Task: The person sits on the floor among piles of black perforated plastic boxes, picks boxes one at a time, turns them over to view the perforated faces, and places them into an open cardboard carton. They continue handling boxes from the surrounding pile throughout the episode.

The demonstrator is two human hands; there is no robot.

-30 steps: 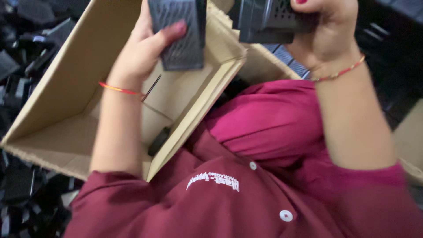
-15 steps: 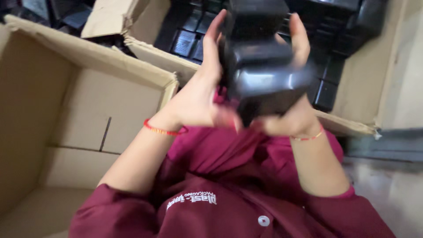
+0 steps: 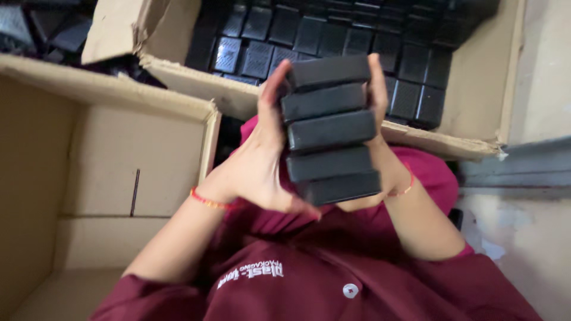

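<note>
Both hands clamp a stack of five black blocks from opposite sides, holding it up in mid-frame above the maroon shirt. Left hand presses the stack's 9 o'clock face, fingers reaching up along it and thumb tucked beneath the bottom block. Right hand covers the 3 o'clock face, mostly hidden behind the blocks, with only fingertips and wrist showing. Each wrist wears a thin red-orange band.

The blocks lie flat on one another, slightly fanned, their long edges not quite flush.

At 12 o'clock sits an open carton filled with rows of the same black pieces; its torn near flap runs just behind the stack. At 9 o'clock an empty box stands open, its near wall edge close beside the left forearm, with plenty of free room inside. At 3 o'clock a pale wall and grey ledge close off that side, well apart from the right arm.
</note>
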